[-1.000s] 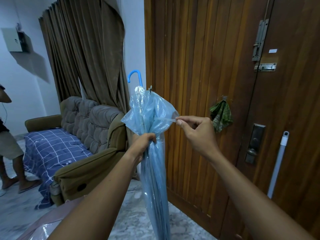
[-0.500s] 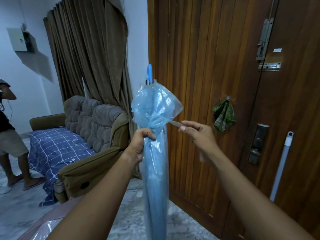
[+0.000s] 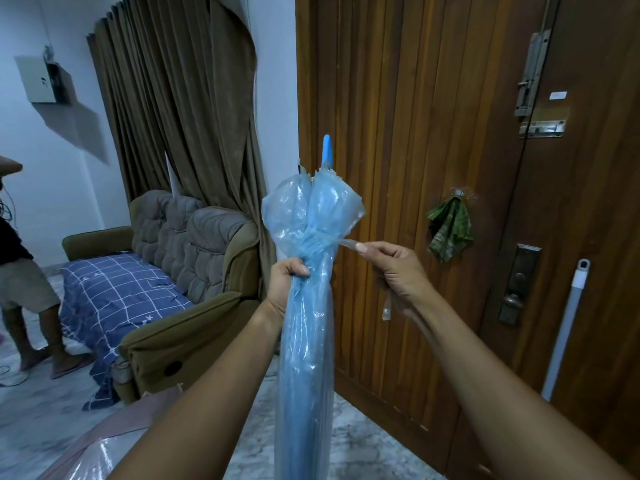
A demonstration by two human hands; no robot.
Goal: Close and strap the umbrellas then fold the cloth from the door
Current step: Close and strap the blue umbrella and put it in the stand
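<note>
Biggest worry for us right now: the strap is thin, clear and looks slippery, and we're pulling it off to the right from the neck of the umbrella. If our pinch slides, the wrap goes slack, the puffy plastic folds above the neck spring out, and we're re-rolling. Pull too hard and we reckon the strap could tear where it joins the plastic. We also can't see any snap or fastener from this angle, so closing it may mean fumbling blind. The umbrella stands tall and upright in the middle of the frame, just in front of the door, with its blue handle on top. If the lower grip loosens, it tips or twists and the folds unroll.

Hands: our left hand is wrapped round the bundled umbrella just below the neck, fingers curled tight, thumb across the front. Our right hand, right of centre, pinches the strap between thumb and forefinger with the other fingers curled in, and a loose end hangs below the palm. Both arms reach up from the bottom of the frame.

The green cloth hangs on a hook on the door, right of the umbrella, untouched.
</note>
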